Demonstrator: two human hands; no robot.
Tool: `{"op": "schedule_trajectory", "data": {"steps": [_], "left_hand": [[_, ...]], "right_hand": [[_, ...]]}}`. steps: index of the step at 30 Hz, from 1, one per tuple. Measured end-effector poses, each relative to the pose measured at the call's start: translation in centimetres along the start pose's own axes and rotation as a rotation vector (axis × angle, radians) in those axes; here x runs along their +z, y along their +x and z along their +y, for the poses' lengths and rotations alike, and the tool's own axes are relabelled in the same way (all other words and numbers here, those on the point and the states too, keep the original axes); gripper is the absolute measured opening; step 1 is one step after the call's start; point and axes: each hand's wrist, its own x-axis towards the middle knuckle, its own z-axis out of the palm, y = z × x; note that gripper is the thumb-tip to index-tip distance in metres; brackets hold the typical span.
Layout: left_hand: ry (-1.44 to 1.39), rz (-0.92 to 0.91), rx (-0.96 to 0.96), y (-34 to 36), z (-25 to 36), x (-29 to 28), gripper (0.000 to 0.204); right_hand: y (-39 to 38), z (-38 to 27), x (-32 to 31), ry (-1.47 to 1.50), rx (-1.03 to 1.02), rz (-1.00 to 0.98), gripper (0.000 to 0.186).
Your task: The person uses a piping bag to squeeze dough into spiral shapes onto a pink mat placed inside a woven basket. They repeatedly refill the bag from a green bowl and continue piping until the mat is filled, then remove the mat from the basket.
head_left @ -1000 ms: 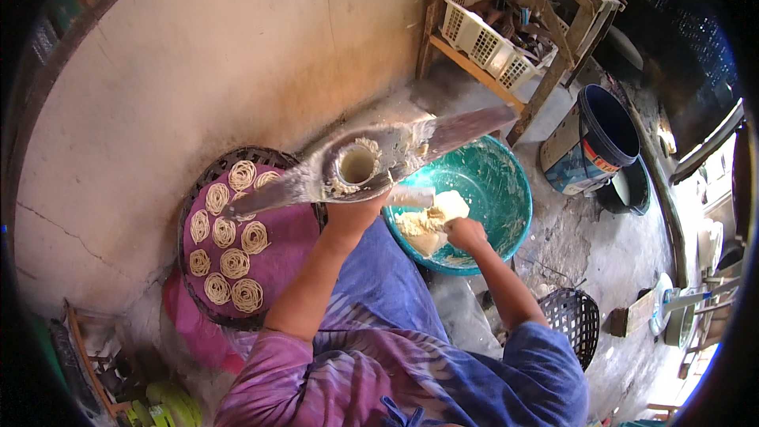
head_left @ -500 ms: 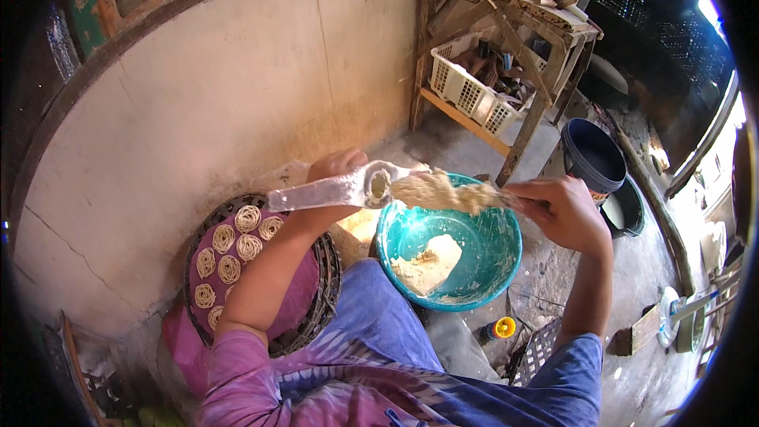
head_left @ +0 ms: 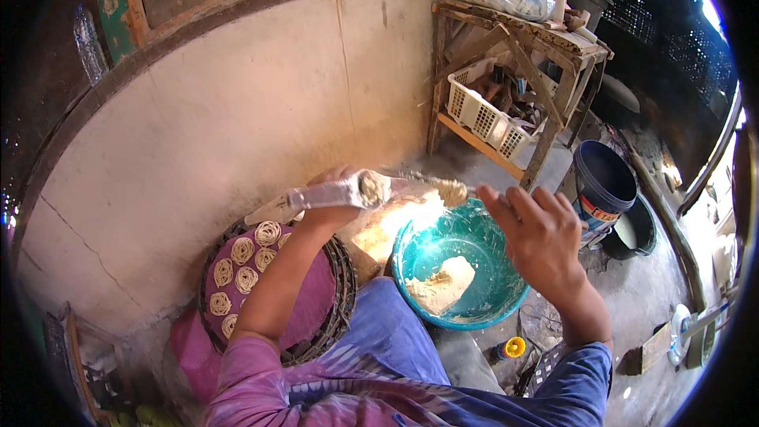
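Note:
My left hand (head_left: 331,180) grips a pale, flour-smeared press (head_left: 315,197) with a flat crossbar and a round tube packed with dough, held above the gap between tray and basin. My right hand (head_left: 530,233) holds a thin scraper (head_left: 423,179), blurred and carrying dough (head_left: 449,192), beside the tube's mouth. Under it, a teal basin (head_left: 502,300) holds a pale dough lump (head_left: 443,285). At lower left, a round woven tray (head_left: 341,300) lined with purple cloth (head_left: 300,312) bears several noodle nests (head_left: 246,279), partly hidden by my left forearm.
A wooden rack (head_left: 553,71) with a white crate (head_left: 474,107) stands behind the basin, against the pale wall (head_left: 198,119). To the right are a dark bucket (head_left: 601,174), a tub (head_left: 640,233) and a long pole (head_left: 664,213). A small yellow-topped container (head_left: 514,348) sits near my right arm.
The press has been raised and tipped off its upright view. My right hand has lifted dough on the scraper from the basin to the tube's mouth. The view has tilted up.

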Motion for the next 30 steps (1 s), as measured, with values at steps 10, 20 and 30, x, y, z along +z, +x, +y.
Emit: {"op": "schedule_trajectory", "data": {"steps": [10, 20, 30], "left_hand": [[-0.332, 0.067, -0.265, 1.2, 2.2, -0.1, 0.033], [0.044, -0.144, -0.014, 0.3, 3.0, -1.2, 0.022], [-0.098, 0.052, -0.19, 0.5, 2.6, -1.1, 0.026]], "right_hand": [[2.4, -1.8, -1.3, -0.028, -0.061, 0.034, 0.041], [3.0, -4.0, 2.6, 0.116, -0.172, -0.122, 0.038], [3.6, -8.7, 7.9, 1.007, 0.553, 0.054, 0.058]]}}
